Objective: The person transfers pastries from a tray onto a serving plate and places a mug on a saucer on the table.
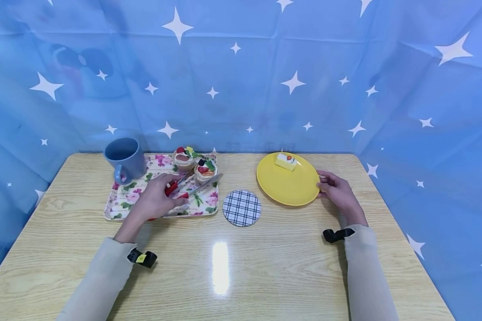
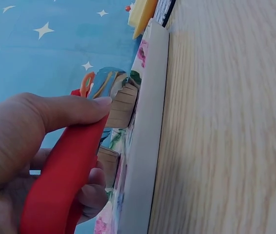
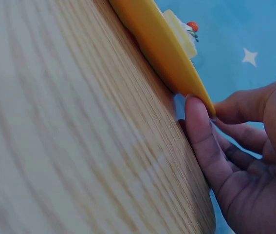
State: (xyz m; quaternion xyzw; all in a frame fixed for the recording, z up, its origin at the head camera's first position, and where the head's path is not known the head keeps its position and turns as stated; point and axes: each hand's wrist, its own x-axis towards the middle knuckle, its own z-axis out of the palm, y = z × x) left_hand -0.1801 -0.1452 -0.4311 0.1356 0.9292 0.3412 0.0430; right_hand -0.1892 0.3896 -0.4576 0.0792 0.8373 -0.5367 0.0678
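Note:
My left hand (image 1: pixel 156 198) grips red-handled tongs (image 2: pixel 67 168), thumb along the handle in the left wrist view. In the head view their metal arms lie on either side of the nearer fruit-topped cupcake (image 1: pixel 205 174); whether they touch it I cannot tell. Behind it, a second cupcake (image 1: pixel 183 159) stands on the floral tray (image 1: pixel 122 207). At the right, my right hand (image 1: pixel 339 192) pinches the rim of a yellow plate (image 1: pixel 287 187) between thumb and fingers. Toward the plate's far side sits a small slice of cake (image 1: pixel 286 161) with a red fruit on top.
A blue mug (image 1: pixel 126 158) stands at the tray's far left corner. Between tray and plate lies a round checked coaster (image 1: pixel 242 208). The wooden table (image 1: pixel 281 267) ends at a blue star-patterned cloth (image 1: pixel 241 89) behind.

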